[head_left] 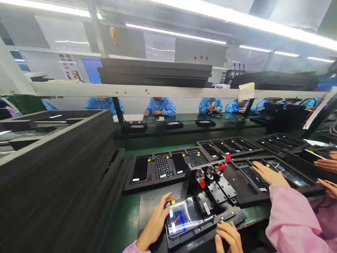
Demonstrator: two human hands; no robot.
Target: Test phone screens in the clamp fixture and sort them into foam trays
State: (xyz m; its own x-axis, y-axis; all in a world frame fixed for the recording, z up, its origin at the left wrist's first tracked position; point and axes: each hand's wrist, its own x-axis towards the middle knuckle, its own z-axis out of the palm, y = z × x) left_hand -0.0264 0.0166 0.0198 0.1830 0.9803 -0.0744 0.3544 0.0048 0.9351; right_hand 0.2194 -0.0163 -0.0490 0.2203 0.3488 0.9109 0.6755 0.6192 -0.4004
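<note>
My left hand (156, 219) grips the left edge of a glossy phone (184, 216), its thumb and fingers at the upper left corner. The phone lies face up and slightly skewed on a black fixture (200, 230), with reflections across its screen. A yellow tab sticks out near my fingertips. My right hand (229, 237) is at the fixture's front right edge, fingers apart and loosely bent, with nothing visible in it; its lower part is cut off by the frame. Behind the phone stand metal toggle clamps (210, 172) with red tips and dark clamp blocks.
Behind the fixture, a black foam tray (151, 184) holds several phones. At right, a co-worker's hand (272, 174) in a pink sleeve touches a phone in another tray (244, 200). Stacked foam trays (58, 186) wall off the left. A shelf beam (158, 90) crosses above; people in blue sit beyond.
</note>
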